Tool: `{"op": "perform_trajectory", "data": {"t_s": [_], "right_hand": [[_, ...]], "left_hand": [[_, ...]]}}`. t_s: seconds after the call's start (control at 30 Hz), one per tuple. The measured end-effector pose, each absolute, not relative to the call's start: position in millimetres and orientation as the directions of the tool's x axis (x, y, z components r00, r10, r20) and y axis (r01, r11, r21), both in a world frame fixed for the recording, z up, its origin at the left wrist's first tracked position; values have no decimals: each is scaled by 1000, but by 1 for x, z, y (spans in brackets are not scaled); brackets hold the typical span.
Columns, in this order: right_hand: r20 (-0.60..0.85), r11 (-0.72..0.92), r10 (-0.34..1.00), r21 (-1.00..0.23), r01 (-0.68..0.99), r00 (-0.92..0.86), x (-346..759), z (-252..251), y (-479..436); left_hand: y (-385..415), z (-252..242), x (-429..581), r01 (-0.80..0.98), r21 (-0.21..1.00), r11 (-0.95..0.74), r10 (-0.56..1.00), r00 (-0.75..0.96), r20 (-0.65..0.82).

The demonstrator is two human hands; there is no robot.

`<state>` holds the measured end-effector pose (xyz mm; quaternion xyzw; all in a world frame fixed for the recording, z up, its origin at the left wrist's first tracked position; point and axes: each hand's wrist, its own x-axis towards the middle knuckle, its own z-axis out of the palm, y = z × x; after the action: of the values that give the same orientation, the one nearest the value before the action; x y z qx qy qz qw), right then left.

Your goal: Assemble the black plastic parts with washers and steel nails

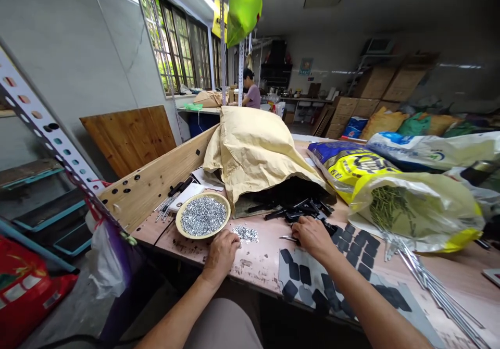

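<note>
My left hand (223,250) rests at the table's front edge with its fingers curled together. Its fingertips touch the side of a small heap of metal nuts (247,233); anything inside them is hidden. Just behind it stands a cream bowl (182,230) full of small silver nuts (205,214). My right hand (311,236) is closed at the near side of a pile of black parts (299,211), its fingers bent down around a black part that is mostly covered. A thin pointed metal piece (288,238) lies left of those fingers.
A large tan paper sack (253,146) lies open toward me. Flat black pads (304,274) cover a grey sheet at right. Beyond are a yellow plastic bag (437,203) of greenish screws and several long metal rods (433,281). A wooden board (156,187) edges the left. A person (253,95) sits far back.
</note>
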<state>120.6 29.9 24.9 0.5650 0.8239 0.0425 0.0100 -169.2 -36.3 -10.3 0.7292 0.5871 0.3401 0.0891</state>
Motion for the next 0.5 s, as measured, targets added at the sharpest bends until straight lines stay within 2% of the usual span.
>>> {"op": "perform_trajectory", "data": {"t_s": [0.13,0.27,0.4,0.5], "right_hand": [[24,399,915,97,912,-403,114,33,32],[51,440,893,108,891,-447,109,32,27],[78,438,892,100,894,-446,112,24,25],[74,430,896,89,898,-437,118,20,28]], "left_hand": [[-38,-7,-171,742,600,-299,909,30,416],[-46,-2,-167,589,756,-287,910,-79,407],[-55,1,-152,297,932,-207,951,-164,263],[-59,5,-141,21,995,-97,984,-145,99]]}}
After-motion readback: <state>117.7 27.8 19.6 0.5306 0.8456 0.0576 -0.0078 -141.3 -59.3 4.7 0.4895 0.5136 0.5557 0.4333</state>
